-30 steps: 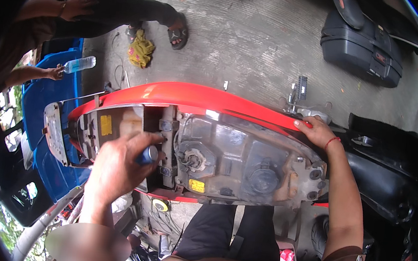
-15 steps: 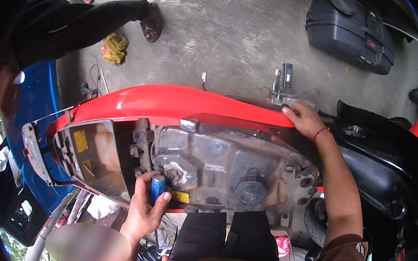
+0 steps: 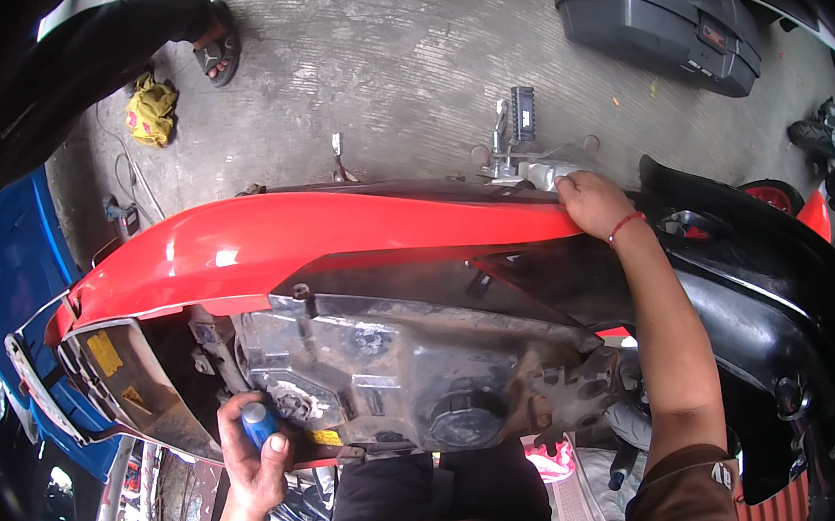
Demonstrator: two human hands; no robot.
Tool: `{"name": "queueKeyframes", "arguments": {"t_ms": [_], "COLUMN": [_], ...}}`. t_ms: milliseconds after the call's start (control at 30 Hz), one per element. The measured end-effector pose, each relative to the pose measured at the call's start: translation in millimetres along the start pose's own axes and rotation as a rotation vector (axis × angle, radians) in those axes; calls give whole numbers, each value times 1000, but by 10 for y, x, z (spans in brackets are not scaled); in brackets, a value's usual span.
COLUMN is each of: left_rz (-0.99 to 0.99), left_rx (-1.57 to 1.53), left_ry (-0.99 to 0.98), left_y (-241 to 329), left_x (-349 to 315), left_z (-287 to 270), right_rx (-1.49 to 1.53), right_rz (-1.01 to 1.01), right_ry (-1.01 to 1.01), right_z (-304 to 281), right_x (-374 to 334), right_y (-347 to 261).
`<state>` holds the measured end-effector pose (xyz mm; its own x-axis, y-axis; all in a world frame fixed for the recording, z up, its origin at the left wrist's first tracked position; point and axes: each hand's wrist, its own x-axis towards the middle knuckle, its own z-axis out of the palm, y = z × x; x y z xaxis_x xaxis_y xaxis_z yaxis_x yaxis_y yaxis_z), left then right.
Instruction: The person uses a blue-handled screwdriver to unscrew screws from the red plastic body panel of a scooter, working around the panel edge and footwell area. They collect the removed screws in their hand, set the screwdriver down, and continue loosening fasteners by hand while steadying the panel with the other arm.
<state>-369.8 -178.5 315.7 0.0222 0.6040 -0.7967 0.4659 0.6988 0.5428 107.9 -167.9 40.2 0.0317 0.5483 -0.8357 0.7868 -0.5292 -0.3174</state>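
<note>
A long glossy red side panel (image 3: pixel 227 254) runs along the far side of a motorcycle with its bodywork opened up. My right hand (image 3: pixel 595 207) is closed round the panel's right end, with the fingers over the far edge. Beside the near edge, my left hand (image 3: pixel 252 466) grips a short blue cylinder with a grey end (image 3: pixel 258 423), seen nearly end-on; its lower part is hidden. Between my hands lies the dusty black fuel tank (image 3: pixel 398 359) with its round cap (image 3: pixel 468 418). Left of the tank is an open storage compartment (image 3: pixel 131 364).
Black bodywork (image 3: pixel 734 311) continues at the right. A footpeg (image 3: pixel 522 113) sticks out on the far side. Another person's sandalled foot (image 3: pixel 218 56) stands at the upper left near a yellow cloth (image 3: pixel 151 112). A dark hard case (image 3: pixel 651 27) sits on the concrete floor.
The red panel's far side has tipped up and away, widening the gap beside the tank. My left hand has shifted left with the blue cylinder; my right still grips the panel. The view has shifted.
</note>
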Motion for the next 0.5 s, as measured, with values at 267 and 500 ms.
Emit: {"name": "queueKeyframes", "arguments": {"t_ms": [267, 500], "left_rz": [-23, -40], "left_rx": [-96, -188], "left_ry": [-32, -28], "left_y": [25, 37], "left_x": [12, 48], "left_z": [-16, -17], "right_rx": [77, 92], "right_rz": [89, 114], "right_ry": [-97, -309], "right_z": [15, -11], "right_x": [228, 349], "right_y": [159, 281]}}
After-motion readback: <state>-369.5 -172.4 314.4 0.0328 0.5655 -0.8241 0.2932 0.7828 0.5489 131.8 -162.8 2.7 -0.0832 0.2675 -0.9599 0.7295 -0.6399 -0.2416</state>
